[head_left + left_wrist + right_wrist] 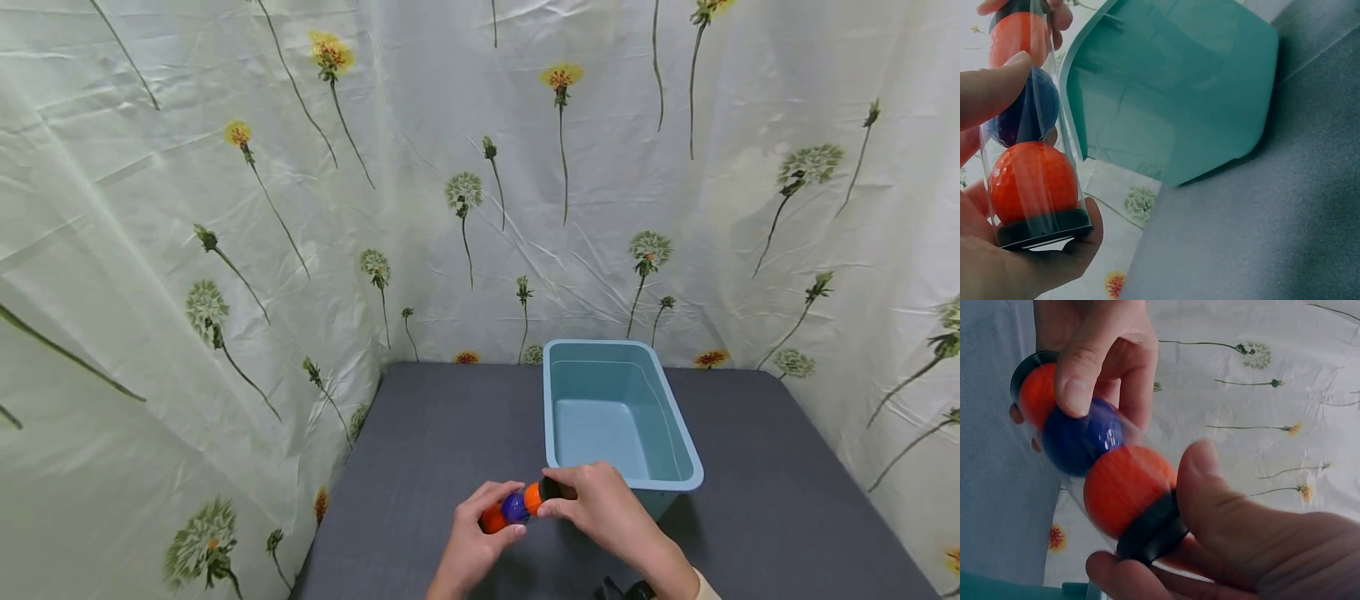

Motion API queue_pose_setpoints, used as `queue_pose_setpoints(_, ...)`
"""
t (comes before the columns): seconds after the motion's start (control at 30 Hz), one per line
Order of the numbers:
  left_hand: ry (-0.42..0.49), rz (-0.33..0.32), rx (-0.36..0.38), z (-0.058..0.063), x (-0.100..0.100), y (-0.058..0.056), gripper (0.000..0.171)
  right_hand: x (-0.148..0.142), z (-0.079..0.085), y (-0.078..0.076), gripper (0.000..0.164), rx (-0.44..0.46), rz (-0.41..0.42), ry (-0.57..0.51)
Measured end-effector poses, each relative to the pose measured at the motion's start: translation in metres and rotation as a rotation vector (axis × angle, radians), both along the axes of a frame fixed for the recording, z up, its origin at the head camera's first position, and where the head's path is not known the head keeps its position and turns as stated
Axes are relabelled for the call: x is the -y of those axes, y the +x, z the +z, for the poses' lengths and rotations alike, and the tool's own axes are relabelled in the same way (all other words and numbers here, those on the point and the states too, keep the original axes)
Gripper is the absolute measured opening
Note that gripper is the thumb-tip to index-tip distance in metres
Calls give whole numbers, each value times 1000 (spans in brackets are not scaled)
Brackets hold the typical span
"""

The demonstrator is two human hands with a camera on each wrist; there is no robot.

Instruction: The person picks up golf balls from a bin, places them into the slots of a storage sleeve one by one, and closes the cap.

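Note:
A clear tube of golf balls is held between both hands, tilted, close over the near side of the tub. Inside it sit an orange ball, a blue ball and another orange ball. My left hand grips the tube around its lower end, with the thumb on the wall by the blue ball and fingers under the black base. At the other end, my right hand pinches the black cap between thumb and fingers; in the right wrist view the cap is still on the tube.
A light blue plastic tub stands on the dark grey table, just beyond the hands. Behind the table hangs a white curtain with dandelion prints. Something black shows below the right forearm.

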State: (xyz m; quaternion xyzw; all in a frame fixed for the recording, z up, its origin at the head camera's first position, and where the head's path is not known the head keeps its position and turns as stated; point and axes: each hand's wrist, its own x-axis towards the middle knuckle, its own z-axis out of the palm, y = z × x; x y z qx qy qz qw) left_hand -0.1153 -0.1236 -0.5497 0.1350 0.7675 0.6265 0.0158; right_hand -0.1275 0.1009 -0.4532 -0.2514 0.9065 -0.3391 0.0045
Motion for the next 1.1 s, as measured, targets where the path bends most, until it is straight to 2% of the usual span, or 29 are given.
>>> queue_pose_setpoints(0.2, 10, 19, -30, -3, 0, 0, 48, 8, -2, 2, 48, 6, -46, 3)
queue_pose_setpoints(0.37, 37, -2, -45, -1, 4, -1, 49, 11, 0, 3, 44, 1, -59, -18)
queue_pose_setpoints(0.5, -51, -22, -153, 3, 7, -4, 56, 13, 4, 3, 48, -13, -27, -58)
queue_pose_setpoints(0.6, -116, -3, -213, 4, 6, -7, 59, 14, 6, 2, 53, -8, -7, -96)
queue_pose_setpoints(0.7, -106, 50, -202, 1, 2, -12, 55, 11, 7, 3, 53, -26, -33, -116)
queue_pose_setpoints(0.83, -60, 123, -155, -3, -3, -25, 54, -2, 6, 6, 44, -93, -120, -124)
queue_pose_setpoints(1.0, -80, 198, -83, -12, -9, -44, 53, -23, 6, 7, 36, -143, -209, -147)
queue_pose_setpoints(1.1, -94, 241, -43, -20, -15, -54, 53, -39, 4, 8, 38, -158, -250, -153)
